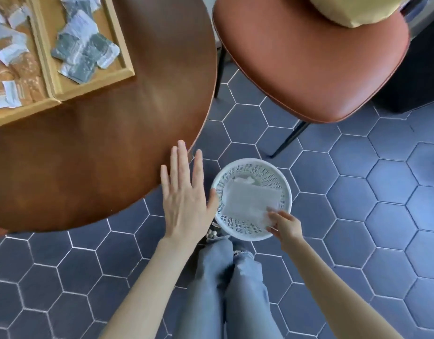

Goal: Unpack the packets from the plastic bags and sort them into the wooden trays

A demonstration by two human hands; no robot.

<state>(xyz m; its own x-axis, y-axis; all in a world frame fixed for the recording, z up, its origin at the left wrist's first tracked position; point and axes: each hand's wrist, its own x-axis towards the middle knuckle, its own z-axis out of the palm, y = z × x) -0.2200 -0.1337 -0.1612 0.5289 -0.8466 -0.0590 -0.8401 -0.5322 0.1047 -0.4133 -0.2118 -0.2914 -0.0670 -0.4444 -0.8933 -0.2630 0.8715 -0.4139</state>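
My left hand (pixel 186 194) hovers flat with fingers spread over the round table's edge, holding nothing. My right hand (pixel 283 225) pinches the corner of a clear empty plastic bag (pixel 250 201) that lies inside a white perforated basket (pixel 285 184) on the floor. Two wooden trays sit at the table's far left: the right tray (pixel 123 52) holds several grey-green packets (pixel 84 50), the left tray (pixel 22 111) holds several tan packets (pixel 25 67).
A round brown table (pixel 101 143) fills the upper left. A rust-coloured chair (pixel 309 62) with a yellow cushion (pixel 353 8) stands beyond the basket. Dark hexagon floor tiles (pixel 357 204) surround my legs in blue jeans (pixel 225 289).
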